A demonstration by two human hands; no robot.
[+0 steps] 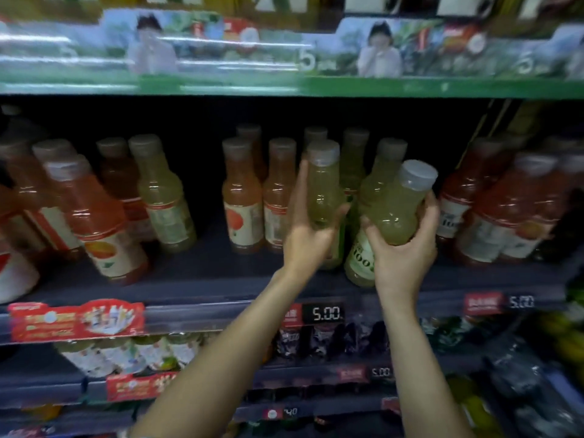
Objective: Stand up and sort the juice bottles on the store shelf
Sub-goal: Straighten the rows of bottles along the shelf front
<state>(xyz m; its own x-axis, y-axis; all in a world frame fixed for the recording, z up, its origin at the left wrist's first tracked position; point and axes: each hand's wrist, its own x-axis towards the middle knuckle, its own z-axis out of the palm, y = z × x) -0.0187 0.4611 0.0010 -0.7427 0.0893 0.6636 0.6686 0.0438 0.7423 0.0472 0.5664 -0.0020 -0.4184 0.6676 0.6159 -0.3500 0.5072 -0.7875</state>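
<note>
My left hand (308,235) grips an upright pale-green juice bottle (322,188) at the middle of the dark shelf (205,279). My right hand (404,248) grips a second pale-green bottle (399,203), tilted with its white cap to the upper right. Behind my hands stand more green bottles (360,257). Two orange-red bottles (243,197) stand just left of my left hand. One green bottle (164,194) stands among red ones at the left.
Red juice bottles (94,216) crowd the shelf's left end and more red bottles (502,210) fill the right end. Bare shelf lies between the left group and the middle bottles. Price tags (325,312) line the shelf edge. Lower shelves hold other drinks.
</note>
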